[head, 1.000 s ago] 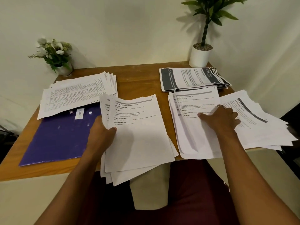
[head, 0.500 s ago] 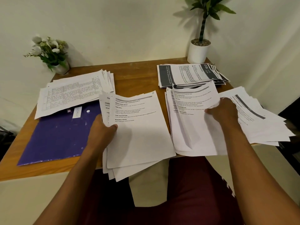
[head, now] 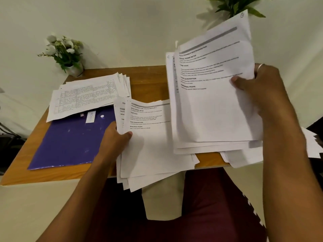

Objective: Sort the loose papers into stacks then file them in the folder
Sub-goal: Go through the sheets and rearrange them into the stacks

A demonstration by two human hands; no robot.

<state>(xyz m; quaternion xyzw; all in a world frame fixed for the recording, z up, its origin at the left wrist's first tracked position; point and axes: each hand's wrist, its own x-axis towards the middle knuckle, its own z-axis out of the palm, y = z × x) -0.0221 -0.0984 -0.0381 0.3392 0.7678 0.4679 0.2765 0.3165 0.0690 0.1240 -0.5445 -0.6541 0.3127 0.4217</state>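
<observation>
My right hand [head: 262, 88] grips a thick stack of printed white sheets [head: 213, 102] by its right edge and holds it tilted up above the table's right side. My left hand [head: 117, 137] holds the left edge of a second stack of printed sheets [head: 153, 145], thumb on top; that stack lies at the front edge and overhangs it. A purple folder [head: 70, 140] lies shut on the left of the wooden table [head: 148, 81]. A pile of table-printed pages [head: 87, 95] rests across the folder's far end. The raised stack hides the papers at the back right.
A small pot of white flowers [head: 64, 55] stands at the back left corner. Leaves of a taller green plant [head: 232, 4] show at the top right. More loose white sheets [head: 312, 145] stick out past the table's right edge. My lap is below the front edge.
My right hand closed on the right stack and lifted it off the table, tilting it up toward me. My left hand stays on the middle stack. The view shifted left and closer.
</observation>
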